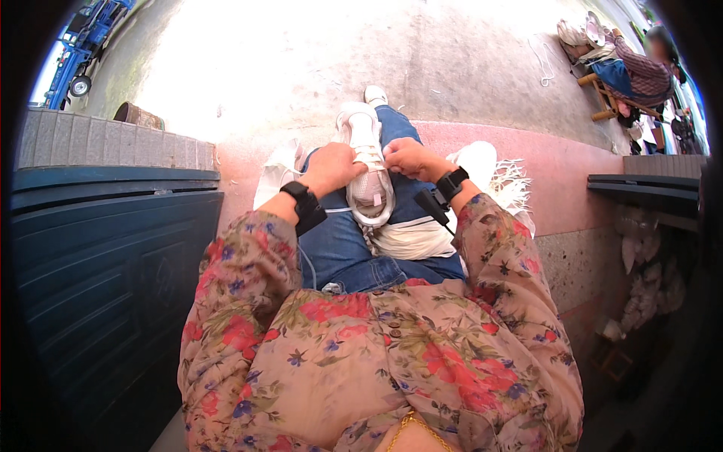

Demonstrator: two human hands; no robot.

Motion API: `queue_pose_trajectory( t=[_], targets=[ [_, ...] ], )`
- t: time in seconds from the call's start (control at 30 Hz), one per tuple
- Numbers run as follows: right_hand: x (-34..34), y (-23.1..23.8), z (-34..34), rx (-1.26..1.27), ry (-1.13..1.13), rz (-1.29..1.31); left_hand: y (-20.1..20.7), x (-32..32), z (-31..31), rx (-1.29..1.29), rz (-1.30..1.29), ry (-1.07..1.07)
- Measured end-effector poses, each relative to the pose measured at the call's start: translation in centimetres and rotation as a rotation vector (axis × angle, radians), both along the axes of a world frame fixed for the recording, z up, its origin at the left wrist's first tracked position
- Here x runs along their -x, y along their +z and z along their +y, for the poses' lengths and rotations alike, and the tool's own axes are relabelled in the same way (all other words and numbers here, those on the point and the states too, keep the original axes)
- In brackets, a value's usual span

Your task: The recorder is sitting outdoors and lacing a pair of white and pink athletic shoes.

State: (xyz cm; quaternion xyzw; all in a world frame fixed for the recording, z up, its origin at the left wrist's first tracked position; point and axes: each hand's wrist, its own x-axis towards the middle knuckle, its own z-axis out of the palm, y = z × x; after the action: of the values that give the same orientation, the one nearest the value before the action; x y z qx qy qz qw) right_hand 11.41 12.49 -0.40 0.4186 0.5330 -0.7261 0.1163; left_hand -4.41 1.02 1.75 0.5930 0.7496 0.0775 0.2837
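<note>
- The left hand (332, 167) is closed on the side of a white sneaker (367, 162), the fingers wrapped over its left edge near the laces.
- The right hand (407, 157) pinches at the top of the same shoe, at the lace area — what exactly sits between the fingertips is too small to tell.
- The sneaker lies on the person's lap, on blue jeans (343, 252), with its toe pointing away from the body.
- Both wrists carry a black band (300, 197); the right one has a small black device hanging under it.
- Under the shoe, on the thigh, rests a white cloth (410, 237).
- Around — a pink paved step (572, 177), a dark blue door (105, 256) at the left, and another person sitting on a wooden stool (606, 94) far at the upper right.
</note>
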Motion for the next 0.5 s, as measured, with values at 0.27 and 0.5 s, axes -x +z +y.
queue_pose_trajectory(
  t=[0.27,0.5],
  targets=[
    [-6.2,0.2,2.9,0.017,-0.143,0.126,0.9,2.1,-2.1,-0.167,-0.269,0.098],
    [-17.8,1.9,7.4,0.137,-0.915,0.589,1.2,9.7,-8.9,-0.011,0.392,-0.074]
  ],
)
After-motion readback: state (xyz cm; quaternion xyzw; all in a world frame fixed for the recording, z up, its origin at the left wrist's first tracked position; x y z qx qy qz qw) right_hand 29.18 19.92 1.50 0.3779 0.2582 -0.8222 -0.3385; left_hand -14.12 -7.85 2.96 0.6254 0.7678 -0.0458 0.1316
